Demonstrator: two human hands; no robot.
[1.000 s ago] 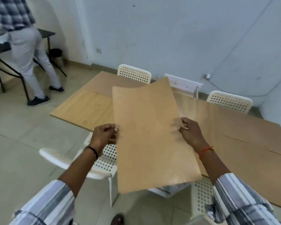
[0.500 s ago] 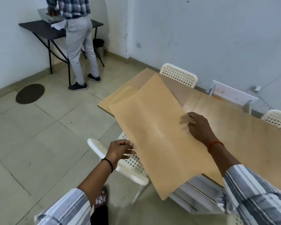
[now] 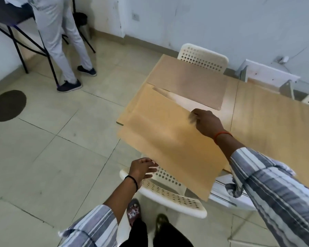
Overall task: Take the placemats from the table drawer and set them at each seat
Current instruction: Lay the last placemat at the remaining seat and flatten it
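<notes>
At the far left a dark round mat is seen on the tiled floor, and behind it a black folding table, beside which another person in light trousers is standing.

Lower down, the left hand is held out from a striped sleeve, with a black band at the wrist. It is raised over the white perforated chair below, at the near left edge of the placemat. The fingers are loosely curled and lie together; whether they touch the mat's edge or merely lie beside it cannot be told.

The tan placemat is held tilted in the air, its far end over the near corner of the wooden table, its near end hanging out past the table edge above the chair. A second, greyer placemat is laid flat on the far corner of the table, in front of another white chair.

The right hand is stretched forward over the table with the arm extended, an orange thread at the wrist. The placemat's right edge is pinched by curled fingers, though these are blurred.

Under the table edge near the right sleeve, an open white drawer is partly seen.
</notes>
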